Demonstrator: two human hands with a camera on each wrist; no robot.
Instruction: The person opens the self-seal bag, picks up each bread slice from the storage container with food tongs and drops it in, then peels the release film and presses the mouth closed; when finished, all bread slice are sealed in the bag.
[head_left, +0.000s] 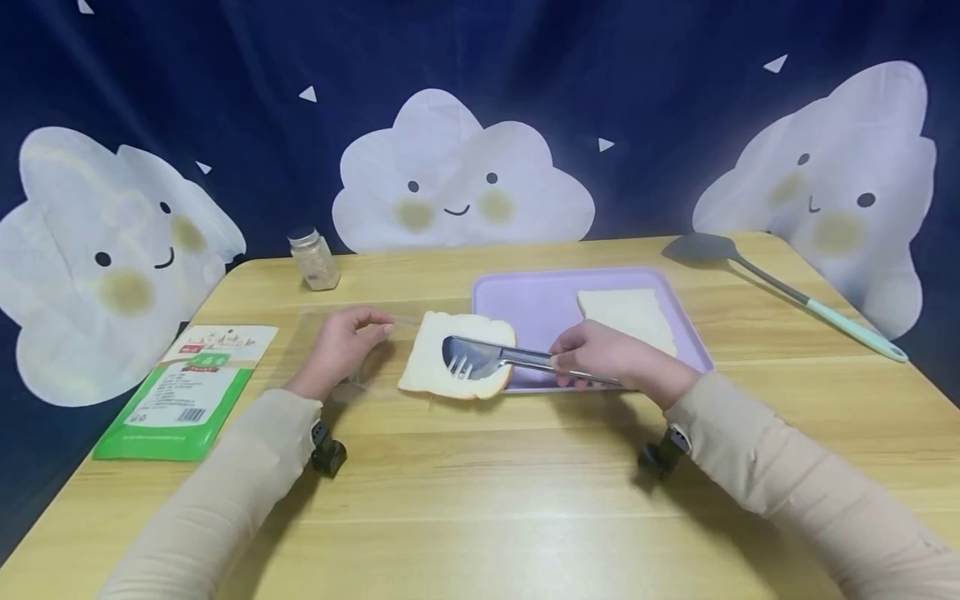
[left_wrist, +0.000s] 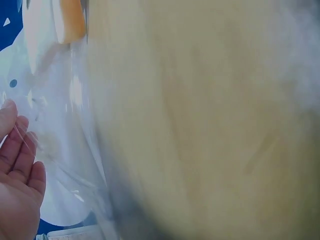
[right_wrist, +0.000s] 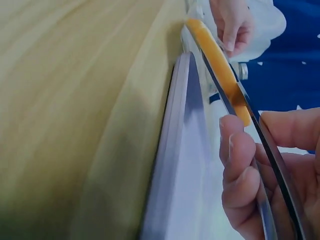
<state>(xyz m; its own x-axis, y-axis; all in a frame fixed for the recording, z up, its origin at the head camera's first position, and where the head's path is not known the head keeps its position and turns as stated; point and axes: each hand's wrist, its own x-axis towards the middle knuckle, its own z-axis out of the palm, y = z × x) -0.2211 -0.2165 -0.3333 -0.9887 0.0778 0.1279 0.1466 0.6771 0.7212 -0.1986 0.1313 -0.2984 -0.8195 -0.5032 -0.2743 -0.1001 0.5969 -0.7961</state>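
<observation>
A dark blue cloth w/ smiley white clouds hangs behind a wooden table (head_left: 465, 492). The right hand (head_left: 600, 354) has its fingers curled round the handles of metal tongs (head_left: 487, 358); the wrist view shows finger and thumb pinching the thin metal arms. The tong tips reach out to the left of those fingers and lie on a slice of bread (head_left: 457, 367), which sits on the table just past the left edge of a purple tray (head_left: 525, 300). I can't tell if the tips are squeezing the bread or only resting on it. A 2nd slice (head_left: 630, 317) lies in the tray, just behind the right knuckles. The left hand (head_left: 341, 342) pinches a clear plastic bag (head_left: 352, 325) w/ curled fingertips; the bag is see-thru and hard to make out, and the bread is just right of those fingers. Further left lies a green packet (head_left: 187, 392), a small jar (head_left: 315, 260) stands at the back, and a spatula (head_left: 780, 287) lies far right. What could go wrong, I think: bread is soft, so a hard squeeze may tear it, and a weak one may let it drop. The floppy bag mouth may fold shut, so the slice bumps it.
</observation>
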